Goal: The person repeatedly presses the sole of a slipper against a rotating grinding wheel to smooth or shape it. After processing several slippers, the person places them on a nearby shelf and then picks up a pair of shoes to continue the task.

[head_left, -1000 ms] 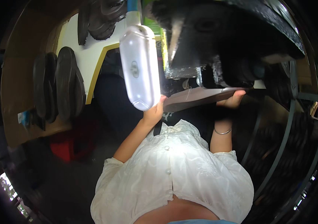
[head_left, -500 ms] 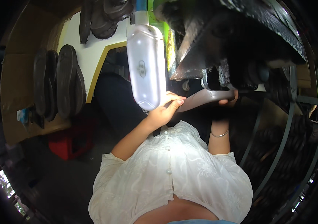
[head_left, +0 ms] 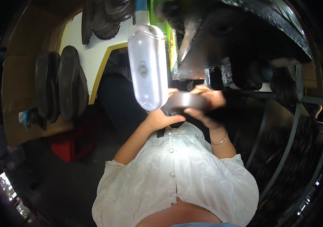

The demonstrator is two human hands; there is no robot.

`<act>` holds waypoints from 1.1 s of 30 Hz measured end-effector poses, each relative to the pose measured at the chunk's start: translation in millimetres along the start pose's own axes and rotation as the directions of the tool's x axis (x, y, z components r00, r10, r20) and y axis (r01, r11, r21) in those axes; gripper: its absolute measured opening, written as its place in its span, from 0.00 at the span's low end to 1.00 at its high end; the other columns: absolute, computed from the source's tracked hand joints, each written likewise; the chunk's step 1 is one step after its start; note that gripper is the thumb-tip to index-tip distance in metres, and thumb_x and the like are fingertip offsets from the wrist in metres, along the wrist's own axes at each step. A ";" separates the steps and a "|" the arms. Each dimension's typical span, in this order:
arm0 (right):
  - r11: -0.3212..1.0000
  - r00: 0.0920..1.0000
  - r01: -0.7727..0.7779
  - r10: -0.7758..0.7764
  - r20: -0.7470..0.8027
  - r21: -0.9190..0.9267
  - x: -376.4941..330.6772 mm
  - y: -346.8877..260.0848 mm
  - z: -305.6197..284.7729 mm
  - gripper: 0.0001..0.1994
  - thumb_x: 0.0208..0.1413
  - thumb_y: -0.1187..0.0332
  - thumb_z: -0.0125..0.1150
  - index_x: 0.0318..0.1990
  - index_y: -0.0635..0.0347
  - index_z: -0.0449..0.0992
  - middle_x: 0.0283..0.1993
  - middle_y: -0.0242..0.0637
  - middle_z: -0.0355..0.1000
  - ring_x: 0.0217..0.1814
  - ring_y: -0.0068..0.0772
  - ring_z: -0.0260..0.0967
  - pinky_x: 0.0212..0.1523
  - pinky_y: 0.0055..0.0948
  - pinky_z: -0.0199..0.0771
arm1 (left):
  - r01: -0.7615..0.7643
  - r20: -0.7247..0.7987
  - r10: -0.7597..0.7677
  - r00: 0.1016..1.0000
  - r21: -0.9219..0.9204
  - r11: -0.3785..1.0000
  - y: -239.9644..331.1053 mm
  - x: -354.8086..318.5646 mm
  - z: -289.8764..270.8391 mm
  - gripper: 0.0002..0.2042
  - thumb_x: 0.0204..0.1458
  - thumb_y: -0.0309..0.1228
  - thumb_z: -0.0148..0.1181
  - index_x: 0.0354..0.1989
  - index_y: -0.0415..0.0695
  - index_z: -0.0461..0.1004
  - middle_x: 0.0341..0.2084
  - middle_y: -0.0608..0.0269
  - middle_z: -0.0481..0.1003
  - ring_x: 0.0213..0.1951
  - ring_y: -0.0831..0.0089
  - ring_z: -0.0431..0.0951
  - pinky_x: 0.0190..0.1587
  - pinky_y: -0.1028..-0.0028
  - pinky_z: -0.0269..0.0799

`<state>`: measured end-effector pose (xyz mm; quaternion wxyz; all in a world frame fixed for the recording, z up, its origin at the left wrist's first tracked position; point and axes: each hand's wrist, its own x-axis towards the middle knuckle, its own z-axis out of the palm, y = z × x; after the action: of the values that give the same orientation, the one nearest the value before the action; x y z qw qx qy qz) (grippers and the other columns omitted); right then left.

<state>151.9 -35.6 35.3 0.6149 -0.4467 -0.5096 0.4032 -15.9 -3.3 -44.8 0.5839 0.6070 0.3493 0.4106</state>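
Note:
A brown slipper (head_left: 184, 101), turned nearly end-on and smeared by motion, is between my two hands in front of my waist. My right hand (head_left: 211, 101) grips its right side, fingers over the top and thumb below. At its left end is my left hand (head_left: 159, 118), closed around it loosely, with fingertips on the far side and the thumb stretched out below. The lit lamp (head_left: 148, 70) covers part of the left hand's fingers. Just beyond the slipper stands a dark metal machine (head_left: 241, 49).
Several dark slippers (head_left: 69, 81) lie at the left on a white tabletop (head_left: 97, 49) with a yellow edge. A cardboard sheet (head_left: 19, 79) stands further left. A red stool (head_left: 68, 145) is on the floor. At the right, a rack (head_left: 282, 166) holds dark things.
The slipper has come left, away from the machine, and turned end-on. My right hand has moved left and now wraps its side; my left thumb has swung down and away.

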 end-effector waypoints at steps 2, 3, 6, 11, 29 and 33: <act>0.975 0.976 -0.175 0.152 0.158 0.139 -2.7 5.7 23.6 0.28 0.31 0.78 0.72 0.43 0.67 0.63 0.41 0.41 0.67 0.45 0.28 0.67 0.49 0.28 0.68 | 0.193 0.066 -0.184 0.981 -0.191 0.962 -16.4 -13.3 -2.9 0.28 0.34 0.31 0.71 0.46 0.38 0.67 0.40 0.60 0.70 0.42 0.70 0.70 0.45 0.73 0.66; 0.963 0.982 -0.120 0.080 0.170 0.243 -0.8 13.4 25.6 0.29 0.32 0.78 0.72 0.44 0.67 0.63 0.45 0.42 0.66 0.50 0.30 0.65 0.53 0.30 0.65 | 0.231 0.000 -0.242 0.970 -0.304 0.924 -8.6 -13.2 -6.0 0.30 0.34 0.33 0.72 0.47 0.38 0.66 0.40 0.61 0.70 0.42 0.72 0.70 0.45 0.72 0.66; 0.969 0.903 -0.248 0.238 0.359 -0.019 5.3 13.3 13.6 0.32 0.34 0.71 0.72 0.50 0.66 0.64 0.50 0.43 0.66 0.53 0.31 0.64 0.54 0.33 0.63 | 0.072 -0.112 -0.250 0.962 -0.775 0.628 -9.1 -11.1 -13.3 0.28 0.45 0.39 0.63 0.52 0.39 0.60 0.44 0.59 0.68 0.47 0.69 0.69 0.50 0.67 0.66; 0.931 0.834 -0.114 0.280 0.475 -0.348 0.5 20.1 -3.6 0.24 0.41 0.77 0.62 0.50 0.65 0.68 0.42 0.44 0.72 0.43 0.34 0.71 0.43 0.27 0.70 | -0.037 -0.305 -0.309 0.901 -0.764 0.645 -25.3 -3.5 -41.6 0.27 0.53 0.48 0.48 0.56 0.46 0.54 0.50 0.59 0.62 0.52 0.66 0.64 0.53 0.60 0.62; 0.879 0.947 0.250 -0.134 0.293 -0.405 -7.8 33.2 50.6 0.04 0.48 0.79 0.54 0.32 0.66 0.68 0.31 0.43 0.67 0.31 0.39 0.68 0.31 0.27 0.67 | -0.120 -0.404 -0.006 0.915 -0.286 0.951 -7.1 -7.9 -44.8 0.40 0.35 0.37 0.65 0.56 0.39 0.47 0.44 0.59 0.59 0.45 0.72 0.63 0.49 0.70 0.63; 0.832 0.991 0.070 0.008 0.137 -0.551 -3.7 77.7 31.4 0.05 0.53 0.76 0.50 0.35 0.70 0.66 0.30 0.43 0.66 0.31 0.33 0.70 0.30 0.26 0.69 | -0.052 -0.334 -0.129 0.934 -0.483 0.874 30.4 -14.7 -68.7 0.39 0.31 0.42 0.60 0.55 0.40 0.53 0.41 0.58 0.66 0.37 0.72 0.70 0.38 0.71 0.70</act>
<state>117.1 -13.4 -37.8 0.4302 -0.5692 -0.6517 0.2573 -86.0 10.2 -17.2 0.6523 0.3499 0.3471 0.5758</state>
